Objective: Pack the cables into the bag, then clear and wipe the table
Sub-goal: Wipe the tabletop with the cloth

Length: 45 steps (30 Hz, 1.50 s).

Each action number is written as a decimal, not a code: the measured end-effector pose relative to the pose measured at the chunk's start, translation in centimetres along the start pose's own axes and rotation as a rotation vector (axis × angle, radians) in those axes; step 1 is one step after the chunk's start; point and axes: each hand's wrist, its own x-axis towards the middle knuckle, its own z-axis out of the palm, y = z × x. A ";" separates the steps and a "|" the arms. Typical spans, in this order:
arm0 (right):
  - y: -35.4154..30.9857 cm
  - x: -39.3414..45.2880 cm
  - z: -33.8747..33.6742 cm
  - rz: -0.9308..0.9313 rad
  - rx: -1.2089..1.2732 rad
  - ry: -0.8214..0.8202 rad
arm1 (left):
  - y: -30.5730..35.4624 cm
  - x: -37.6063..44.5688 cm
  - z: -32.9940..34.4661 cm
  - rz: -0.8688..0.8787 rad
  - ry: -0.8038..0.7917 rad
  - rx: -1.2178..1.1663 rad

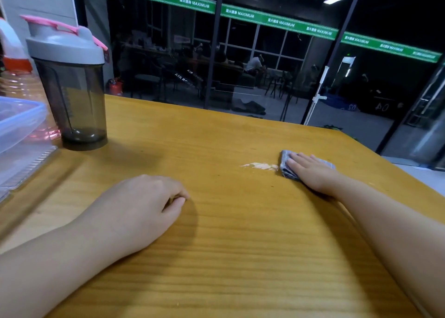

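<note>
Sitting at the far left edge, at about nine o'clock of the view: a clear plastic storage box, with a clear ribbed bottle with an orange collar standing behind it. Standing upright just right of those, at ten o'clock: a smoky shaker bottle with a grey lid and pink flip cap, resting on the yellow wooden table.

Reaching in from seven o'clock: the left forearm, lying low across the tabletop, with the left hand resting knuckles up, fingers loosely curled under, thumb tip meeting the forefinger, holding nothing visible.

Showing right of centre, toward two o'clock from the left hand: a pale streak on the wood, lying just left of the cloth.

Coming in from four o'clock: the right forearm, stretching further out over the table, with the right hand lying palm down, fingers straight and close together, pointing toward ten o'clock, pressing flat on a folded grey-blue cloth. Cloth lying flat on the table, its left edge and far corner peeking out past the fingers.

Hands staying well apart.
</note>
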 end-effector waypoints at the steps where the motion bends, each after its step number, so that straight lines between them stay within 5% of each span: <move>1: -0.1 0.9 0.1 0.026 0.011 0.001 | 0.0 0.1 0.0 -0.004 0.004 -0.007; 18: -6.7 9.6 -0.2 0.103 0.140 0.025 | -0.8 1.5 0.8 -0.051 0.105 -0.108; 28: -13.0 4.4 0.4 -0.068 0.073 -0.018 | -0.6 1.4 0.7 -0.046 0.082 -0.089; 45: -13.8 -6.1 2.1 -0.268 0.027 -0.011 | 0.3 0.1 -0.1 -0.084 0.006 -0.013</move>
